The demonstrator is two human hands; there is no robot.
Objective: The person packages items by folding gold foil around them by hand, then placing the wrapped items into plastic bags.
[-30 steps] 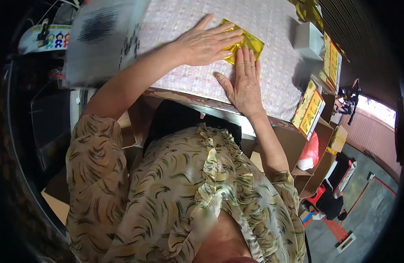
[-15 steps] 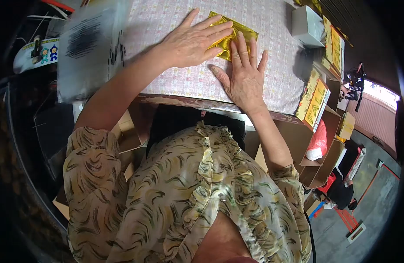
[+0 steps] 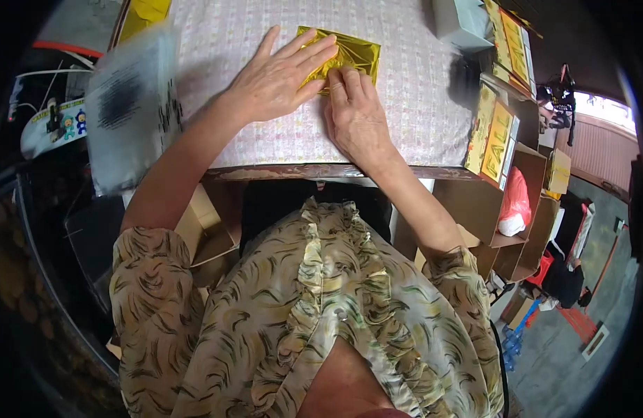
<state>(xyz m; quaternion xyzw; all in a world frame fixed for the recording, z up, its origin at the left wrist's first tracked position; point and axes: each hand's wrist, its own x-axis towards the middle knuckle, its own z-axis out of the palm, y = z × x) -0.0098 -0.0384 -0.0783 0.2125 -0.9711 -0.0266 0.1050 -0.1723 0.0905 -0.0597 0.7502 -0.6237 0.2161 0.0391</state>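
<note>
A shiny gold foil sheet (image 3: 362,57) lies creased on the cloth-covered table. My left hand (image 3: 269,82) rests flat across its left side, fingers stretched out and the thumb apart. At the foil's near edge, my right hand (image 3: 356,115) is closed, with its fingers curled down onto the foil and pressed together. Its thumb is mostly hidden beneath the palm, and part of the foil is covered by both hands.
On the left of the table lies a stack of clear plastic bags (image 3: 129,104). More gold foil (image 3: 143,17) shows at the far left corner. A white box (image 3: 463,24) and yellow printed boxes (image 3: 495,143) line the right side. Open cardboard cartons (image 3: 468,202) stand below, one with a red bag (image 3: 516,202).
My right hand has gone from flat with spread fingers to curled on the foil. My left hand stays flat on it. The whole view has shifted slightly.
</note>
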